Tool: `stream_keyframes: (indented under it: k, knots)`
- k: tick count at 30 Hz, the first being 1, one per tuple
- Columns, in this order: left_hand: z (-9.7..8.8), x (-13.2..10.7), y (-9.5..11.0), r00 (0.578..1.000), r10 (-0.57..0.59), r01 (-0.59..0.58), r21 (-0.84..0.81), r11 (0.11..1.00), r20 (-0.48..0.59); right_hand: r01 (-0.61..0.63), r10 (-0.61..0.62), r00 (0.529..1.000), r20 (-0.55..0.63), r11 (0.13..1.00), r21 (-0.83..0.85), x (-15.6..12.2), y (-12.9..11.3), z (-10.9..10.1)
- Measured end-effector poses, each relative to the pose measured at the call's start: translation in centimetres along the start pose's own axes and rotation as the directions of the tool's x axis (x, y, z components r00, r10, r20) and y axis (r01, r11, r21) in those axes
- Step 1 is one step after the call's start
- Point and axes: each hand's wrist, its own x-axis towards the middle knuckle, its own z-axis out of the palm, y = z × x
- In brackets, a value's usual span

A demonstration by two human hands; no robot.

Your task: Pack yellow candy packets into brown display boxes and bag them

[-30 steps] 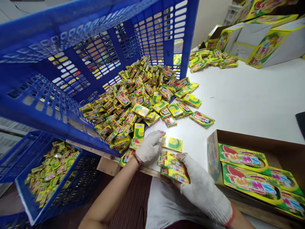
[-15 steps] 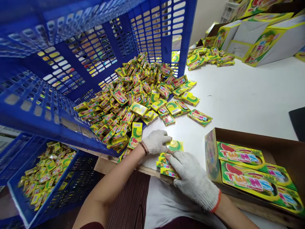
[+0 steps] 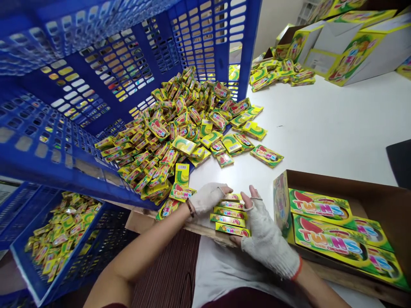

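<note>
Packets [image 3: 230,216] sat stacked at worktop [image 3: 321,128] edge, lower centre of frame; left hand [image 3: 208,197] and right hand [image 3: 265,233] clamped stack from both sides.

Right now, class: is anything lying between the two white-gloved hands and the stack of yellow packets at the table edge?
Nothing visible. The left hand presses the stack of flat yellow packets from one side, the right hand from the other; both touch it directly.
</note>
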Motion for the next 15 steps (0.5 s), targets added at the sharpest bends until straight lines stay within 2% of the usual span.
stream_keyframes:
  k: [4,5,7,8,9,11,12,13,15]
  knots:
    - [4.2,-1.4,-0.9,0.961,-0.064,0.017,-0.175,0.984,-0.269,-0.086,0.071,0.99,0.122,0.989,0.118,1.0,0.2,0.4]
    - [4.6,-1.4,-1.0,0.946,-0.079,0.013,-0.206,0.978,-0.314,-0.098,0.081,0.988,0.13,0.987,0.13,1.2,0.3,0.4]
    - [4.3,-1.5,-0.7,0.934,-0.056,-0.017,-0.201,0.979,-0.353,-0.101,0.086,0.99,0.109,0.986,0.134,1.5,0.3,0.6]
    - [3.7,-1.7,-0.4,0.946,-0.001,-0.047,-0.139,0.989,-0.324,-0.098,0.087,0.992,0.088,0.986,0.135,1.5,0.2,0.6]
    - [2.9,-2.1,0.0,0.965,0.073,-0.085,-0.034,0.996,-0.251,-0.097,0.089,0.994,0.063,0.985,0.144,1.5,0.1,0.7]
    - [1.3,-3.3,0.8,0.982,0.187,-0.177,0.242,0.954,-0.02,-0.086,0.086,0.996,0.01,0.982,0.17,1.6,-0.4,0.6]
    - [0.8,-4.0,1.1,0.977,0.198,-0.214,0.363,0.907,0.082,-0.071,0.073,0.997,-0.007,0.984,0.162,1.7,-0.8,0.4]
    - [0.5,-4.7,1.2,0.973,0.189,-0.228,0.443,0.867,0.13,-0.046,0.048,0.999,-0.01,0.991,0.127,1.9,-1.4,0.0]
    - [0.9,-5.7,0.9,0.978,0.186,-0.208,0.484,0.85,0.093,0.023,-0.021,0.999,0.036,0.999,-0.034,2.5,-2.9,-0.9]
